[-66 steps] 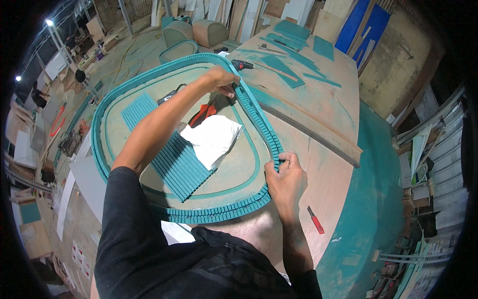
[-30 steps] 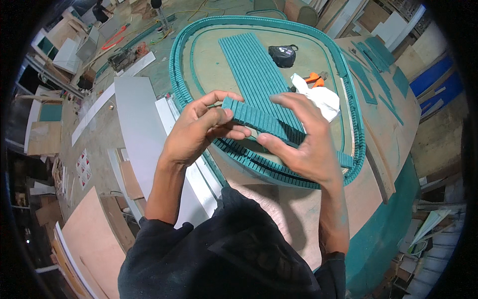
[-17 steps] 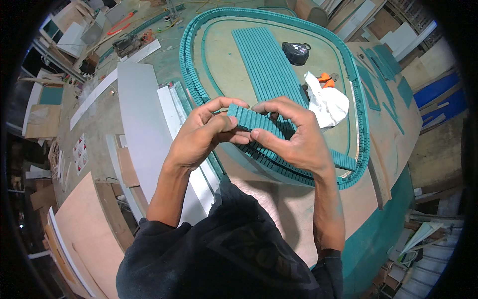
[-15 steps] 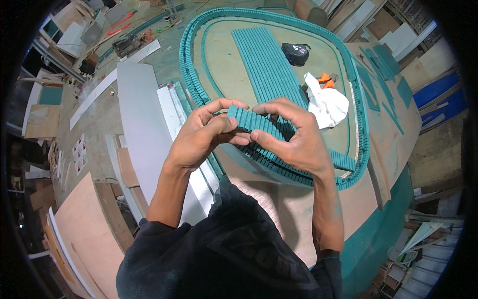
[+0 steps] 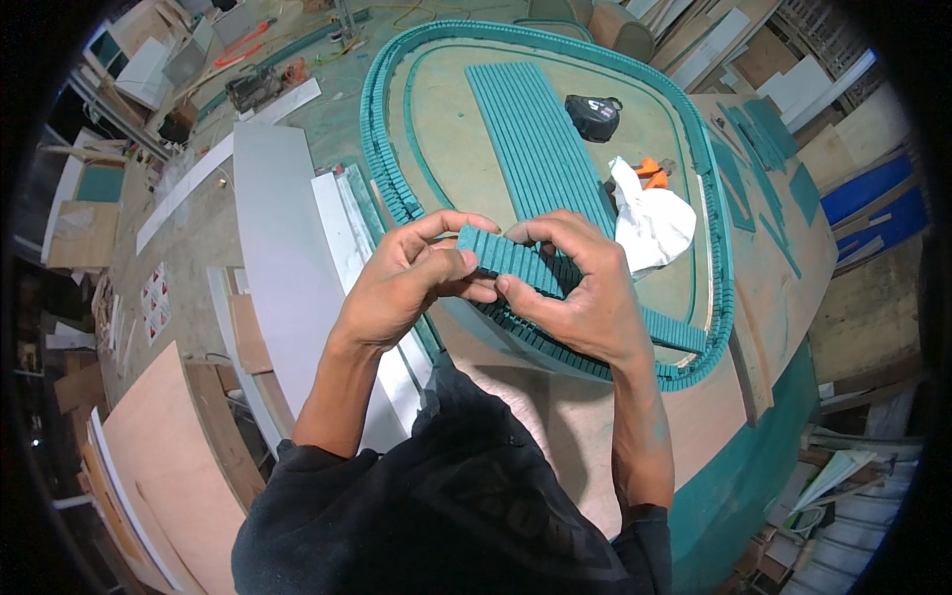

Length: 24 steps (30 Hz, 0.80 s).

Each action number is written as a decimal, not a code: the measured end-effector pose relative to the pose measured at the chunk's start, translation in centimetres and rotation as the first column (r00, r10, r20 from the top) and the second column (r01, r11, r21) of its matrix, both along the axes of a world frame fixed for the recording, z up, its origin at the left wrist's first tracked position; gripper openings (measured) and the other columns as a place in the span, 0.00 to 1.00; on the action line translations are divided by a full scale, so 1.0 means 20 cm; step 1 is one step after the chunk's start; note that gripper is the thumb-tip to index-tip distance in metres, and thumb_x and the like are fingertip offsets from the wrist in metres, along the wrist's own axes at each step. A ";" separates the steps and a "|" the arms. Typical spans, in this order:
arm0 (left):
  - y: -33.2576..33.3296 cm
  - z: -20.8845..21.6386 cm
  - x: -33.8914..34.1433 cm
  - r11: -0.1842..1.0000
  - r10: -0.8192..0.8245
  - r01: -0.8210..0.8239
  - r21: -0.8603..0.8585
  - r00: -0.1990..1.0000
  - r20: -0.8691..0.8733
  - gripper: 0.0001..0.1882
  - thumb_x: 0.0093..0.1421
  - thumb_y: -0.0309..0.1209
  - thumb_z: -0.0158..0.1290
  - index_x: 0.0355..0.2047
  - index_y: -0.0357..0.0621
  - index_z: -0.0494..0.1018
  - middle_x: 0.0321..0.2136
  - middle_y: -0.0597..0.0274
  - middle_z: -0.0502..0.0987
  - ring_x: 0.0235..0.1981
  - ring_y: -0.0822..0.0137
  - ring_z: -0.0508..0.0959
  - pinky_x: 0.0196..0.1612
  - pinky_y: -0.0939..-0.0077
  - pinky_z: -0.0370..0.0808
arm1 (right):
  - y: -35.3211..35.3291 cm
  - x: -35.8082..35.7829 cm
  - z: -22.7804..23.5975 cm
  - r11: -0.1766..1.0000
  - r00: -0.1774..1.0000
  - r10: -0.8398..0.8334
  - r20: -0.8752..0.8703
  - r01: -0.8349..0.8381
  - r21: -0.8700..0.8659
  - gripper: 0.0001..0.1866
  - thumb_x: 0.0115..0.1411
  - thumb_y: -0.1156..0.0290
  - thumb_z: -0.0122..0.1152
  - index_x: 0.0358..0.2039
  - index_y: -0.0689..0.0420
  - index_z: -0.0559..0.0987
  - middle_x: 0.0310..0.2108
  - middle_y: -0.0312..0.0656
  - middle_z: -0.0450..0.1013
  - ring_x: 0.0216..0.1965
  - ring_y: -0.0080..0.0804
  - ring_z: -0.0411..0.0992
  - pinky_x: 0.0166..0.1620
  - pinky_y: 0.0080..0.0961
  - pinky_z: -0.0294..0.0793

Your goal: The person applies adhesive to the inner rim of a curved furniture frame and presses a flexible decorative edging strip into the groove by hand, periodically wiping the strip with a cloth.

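Between my two hands is a green kerfed strip (image 5: 508, 260), its face cut with close parallel slots. My left hand (image 5: 402, 283) pinches its left end between thumb and fingers. Farther along, my right hand (image 5: 587, 293) grips it, thumb on the near edge and fingers over the far one. Beyond that hand another grooved green length (image 5: 674, 330) shows; whether it joins the held strip is hidden. Both hands are over the near side of a rounded ring of kerfed green strip (image 5: 375, 119), which stands on edge on a board. Inside the ring lies a flat grooved green panel (image 5: 535, 129).
A black tape measure (image 5: 593, 117), orange-handled pliers (image 5: 652, 173) and a crumpled white cloth (image 5: 654, 228) are inside the ring. Green offcuts (image 5: 759, 139) lie at the right of the worktable. Long pale panels (image 5: 283, 228) stand at the left, near a power tool (image 5: 253, 91) on the floor.
The grip on the strip stays the same, with the strip turned slightly and its slots looking a little more spread. The whole view has shifted slightly.
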<state>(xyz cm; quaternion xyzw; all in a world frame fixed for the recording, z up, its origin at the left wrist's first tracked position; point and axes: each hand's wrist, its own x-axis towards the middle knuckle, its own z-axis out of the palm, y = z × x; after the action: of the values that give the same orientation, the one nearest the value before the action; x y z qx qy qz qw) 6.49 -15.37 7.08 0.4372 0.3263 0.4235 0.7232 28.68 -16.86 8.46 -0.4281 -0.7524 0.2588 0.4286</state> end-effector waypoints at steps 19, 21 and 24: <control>0.09 0.07 0.02 0.993 -0.111 0.095 -0.066 0.945 -0.306 0.13 0.63 0.34 0.63 0.40 0.37 0.74 0.26 0.63 0.81 0.25 0.74 0.83 0.32 0.80 0.84 | 0.01 -0.02 -0.07 0.999 0.997 0.031 0.067 -0.032 0.015 0.19 0.49 0.65 0.76 0.38 0.63 0.82 0.32 0.45 0.77 0.34 0.40 0.74 0.41 0.38 0.72; 0.12 0.08 0.02 0.990 -0.139 0.126 -0.060 0.930 -0.341 0.12 0.62 0.32 0.64 0.38 0.37 0.74 0.25 0.64 0.81 0.24 0.74 0.83 0.31 0.82 0.83 | 0.01 -0.02 -0.07 0.999 0.997 0.035 0.074 -0.038 0.033 0.20 0.49 0.65 0.77 0.38 0.63 0.82 0.32 0.45 0.77 0.34 0.41 0.74 0.40 0.38 0.72; 0.16 0.07 0.02 0.982 -0.186 0.178 -0.056 0.906 -0.381 0.11 0.61 0.28 0.64 0.34 0.37 0.73 0.24 0.63 0.81 0.23 0.75 0.83 0.30 0.83 0.81 | 0.00 -0.02 -0.07 0.999 0.988 0.037 0.152 -0.039 0.009 0.18 0.48 0.71 0.74 0.39 0.65 0.81 0.34 0.46 0.78 0.36 0.40 0.76 0.43 0.33 0.75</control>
<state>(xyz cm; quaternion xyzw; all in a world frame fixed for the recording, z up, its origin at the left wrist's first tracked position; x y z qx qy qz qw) 6.94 -12.15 8.54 0.5330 0.4239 0.2571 0.6857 28.31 -16.91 7.04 -0.4296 -0.7924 0.2288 0.3676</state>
